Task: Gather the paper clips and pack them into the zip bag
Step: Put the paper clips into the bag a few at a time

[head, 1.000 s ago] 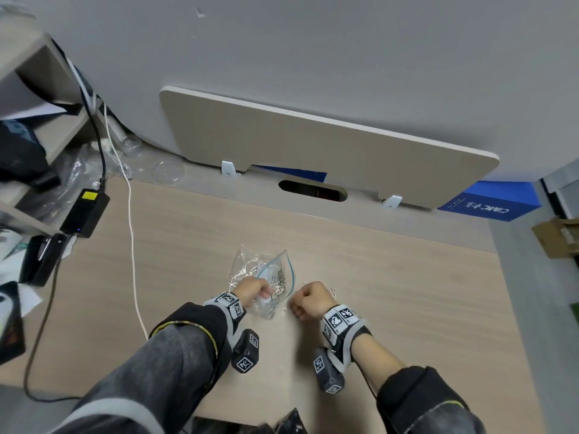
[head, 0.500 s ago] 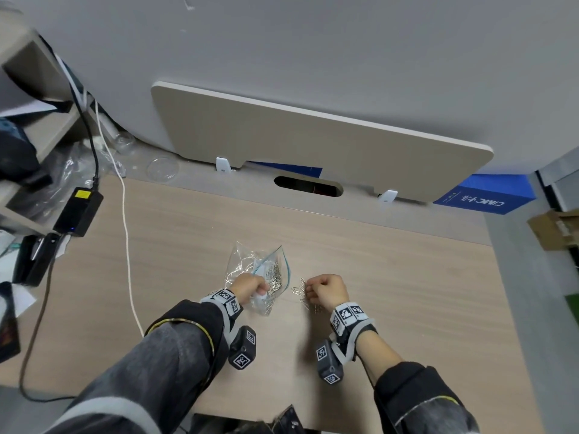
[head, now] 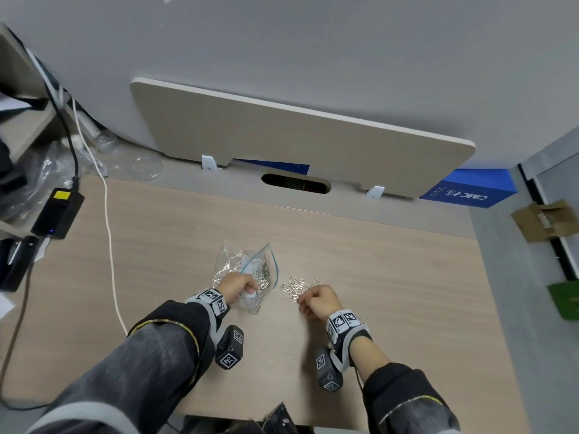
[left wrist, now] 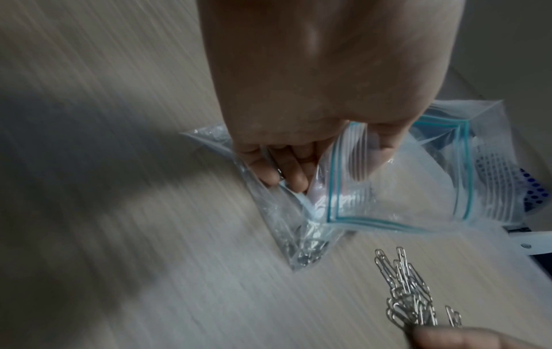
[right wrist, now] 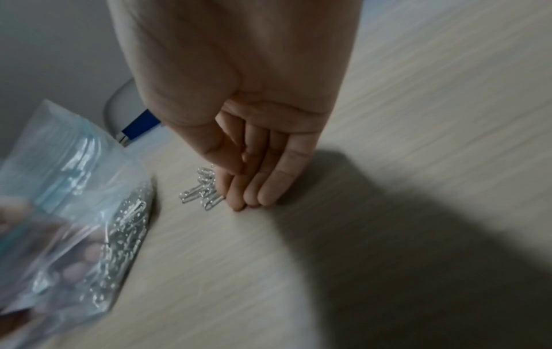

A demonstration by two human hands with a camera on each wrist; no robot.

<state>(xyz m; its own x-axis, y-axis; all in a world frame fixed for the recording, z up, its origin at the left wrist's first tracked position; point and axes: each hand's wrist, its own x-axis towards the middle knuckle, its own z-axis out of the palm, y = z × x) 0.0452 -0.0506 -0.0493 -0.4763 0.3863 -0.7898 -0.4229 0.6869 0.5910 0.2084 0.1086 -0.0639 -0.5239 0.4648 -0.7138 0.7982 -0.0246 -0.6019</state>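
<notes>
A clear zip bag (head: 247, 267) with a blue zip line lies on the wooden desk (head: 391, 277), and many silver paper clips (left wrist: 307, 255) sit inside it. My left hand (head: 238, 286) grips the bag's near edge, fingers (left wrist: 283, 170) curled into the plastic, and the bag's mouth (left wrist: 388, 184) gapes toward the right. A small pile of loose paper clips (head: 294, 288) lies just right of the bag. My right hand (head: 318, 300) is at this pile. Its fingers (right wrist: 254, 189) are straight, held together, tips on the desk against the loose clips (right wrist: 200, 191), with the thumb lying close along them.
A black power adapter (head: 58, 214) with a black cable and a white cable (head: 108, 233) lie at the desk's left. A tan panel (head: 297, 142) leans at the back above a cable slot (head: 296, 184). A blue box (head: 466, 191) stands back right.
My right hand has moved from the bag's mouth rightward and back to the loose clips, which now show on the desk. My left hand still holds the bag.
</notes>
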